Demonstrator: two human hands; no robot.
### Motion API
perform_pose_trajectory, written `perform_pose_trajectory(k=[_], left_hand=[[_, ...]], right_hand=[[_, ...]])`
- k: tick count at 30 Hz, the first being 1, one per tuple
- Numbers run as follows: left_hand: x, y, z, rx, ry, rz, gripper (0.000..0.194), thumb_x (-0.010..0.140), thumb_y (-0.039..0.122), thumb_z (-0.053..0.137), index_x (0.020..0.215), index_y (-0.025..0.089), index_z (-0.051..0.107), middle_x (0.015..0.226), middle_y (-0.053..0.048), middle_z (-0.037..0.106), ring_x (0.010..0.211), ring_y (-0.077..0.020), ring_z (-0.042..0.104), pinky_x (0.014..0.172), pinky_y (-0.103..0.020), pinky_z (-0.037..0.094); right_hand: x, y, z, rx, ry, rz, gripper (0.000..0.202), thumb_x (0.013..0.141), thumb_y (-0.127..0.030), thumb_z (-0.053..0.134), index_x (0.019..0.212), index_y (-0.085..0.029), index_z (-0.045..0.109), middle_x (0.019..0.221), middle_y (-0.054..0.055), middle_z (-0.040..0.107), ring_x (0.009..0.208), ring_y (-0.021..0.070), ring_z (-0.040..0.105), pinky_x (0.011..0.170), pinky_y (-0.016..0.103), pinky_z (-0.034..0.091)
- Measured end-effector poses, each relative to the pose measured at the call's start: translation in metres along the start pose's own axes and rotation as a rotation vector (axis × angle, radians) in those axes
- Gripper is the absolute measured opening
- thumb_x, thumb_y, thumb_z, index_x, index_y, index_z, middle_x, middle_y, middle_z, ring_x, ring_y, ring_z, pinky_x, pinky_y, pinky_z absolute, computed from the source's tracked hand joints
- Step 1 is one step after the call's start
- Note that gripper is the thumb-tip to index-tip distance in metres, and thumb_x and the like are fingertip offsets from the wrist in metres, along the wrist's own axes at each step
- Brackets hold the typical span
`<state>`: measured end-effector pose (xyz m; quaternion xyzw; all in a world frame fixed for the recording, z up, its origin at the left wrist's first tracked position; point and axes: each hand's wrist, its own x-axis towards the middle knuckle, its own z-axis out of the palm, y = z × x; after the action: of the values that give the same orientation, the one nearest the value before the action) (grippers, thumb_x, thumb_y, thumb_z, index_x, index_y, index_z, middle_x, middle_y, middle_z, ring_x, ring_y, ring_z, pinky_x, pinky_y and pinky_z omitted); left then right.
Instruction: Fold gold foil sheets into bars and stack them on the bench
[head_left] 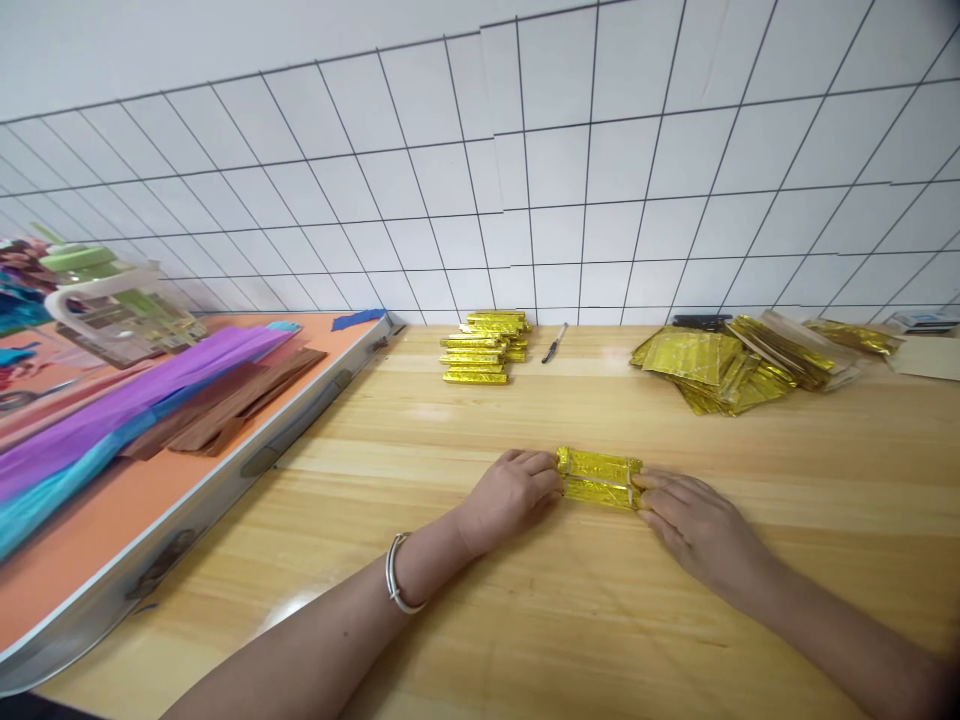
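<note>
A gold foil sheet [600, 478], partly rolled or folded, lies on the wooden table in front of me, with a pale strip near each end. My left hand [514, 495], below a silver bangle, has its curled fingers closed on the sheet's left end. At the other end, my right hand [694, 525] pinches the foil between thumb and fingers. Farther back lies a stack of narrow gold foil rolls [480, 350]. The fingertips of both hands are partly hidden.
A pen [555, 343] lies beside the rolls. Loose gold foil sheets [705, 365] are heaped at the back right, near the tiled wall [555, 160]. On the left, a raised orange board [97, 560] carries purple paper [150, 385], brown strips [247, 400] and a clear jug [127, 320].
</note>
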<state>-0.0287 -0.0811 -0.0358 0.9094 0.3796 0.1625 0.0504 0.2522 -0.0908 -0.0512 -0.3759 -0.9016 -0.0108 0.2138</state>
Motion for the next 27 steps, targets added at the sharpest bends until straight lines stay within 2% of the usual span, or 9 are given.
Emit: perform_pose_trajectory(k=[5,12,21,24,27], left_hand=[[0.004,0.010,0.003,-0.113,0.060,-0.173,0.015,0.088,0.019,0.043,0.085,0.019,0.057,0.094,-0.005,0.060,0.092,-0.0165,0.055,0.082,-0.030,0.042],[0.012,0.009,0.009,-0.207,0.151,-0.276,0.013,0.080,0.017,0.051,0.069,0.017,0.057,0.085,-0.005,0.057,0.082,-0.0164,0.053,0.074,-0.029,0.043],[0.010,-0.002,0.006,-0.398,0.141,-0.184,0.008,0.079,0.016,0.056,0.073,0.018,0.061,0.080,-0.002,0.060,0.082,-0.0144,0.054,0.079,-0.028,0.042],[0.009,-0.004,0.004,-0.440,0.140,-0.184,0.003,0.078,0.017,0.060,0.076,0.018,0.061,0.083,-0.002,0.061,0.083,-0.0144,0.054,0.080,-0.028,0.042],[0.009,-0.005,0.004,-0.442,0.119,-0.199,0.007,0.079,0.018,0.060,0.072,0.017,0.059,0.081,-0.002,0.060,0.083,-0.0151,0.054,0.080,-0.028,0.043]], right_hand=[[0.008,-0.002,-0.006,0.146,-0.041,0.108,0.012,0.085,-0.020,0.046,0.081,-0.021,0.057,0.107,0.007,0.062,0.104,0.0220,0.054,0.085,0.040,0.046],[0.015,0.000,-0.005,0.301,0.014,0.212,0.011,0.078,-0.022,0.052,0.069,-0.022,0.058,0.097,0.005,0.062,0.093,0.0222,0.056,0.074,0.036,0.046],[0.014,0.007,0.001,0.324,0.004,0.212,0.004,0.075,-0.022,0.057,0.073,-0.022,0.060,0.097,0.005,0.062,0.093,0.0226,0.056,0.078,0.038,0.045],[0.013,0.008,0.001,0.337,-0.007,0.223,0.004,0.076,-0.023,0.057,0.073,-0.022,0.060,0.097,0.005,0.062,0.095,0.0229,0.056,0.079,0.038,0.045],[0.012,0.010,0.001,0.352,-0.022,0.215,0.006,0.077,-0.025,0.057,0.071,-0.022,0.059,0.100,0.005,0.062,0.098,0.0237,0.055,0.081,0.039,0.044]])
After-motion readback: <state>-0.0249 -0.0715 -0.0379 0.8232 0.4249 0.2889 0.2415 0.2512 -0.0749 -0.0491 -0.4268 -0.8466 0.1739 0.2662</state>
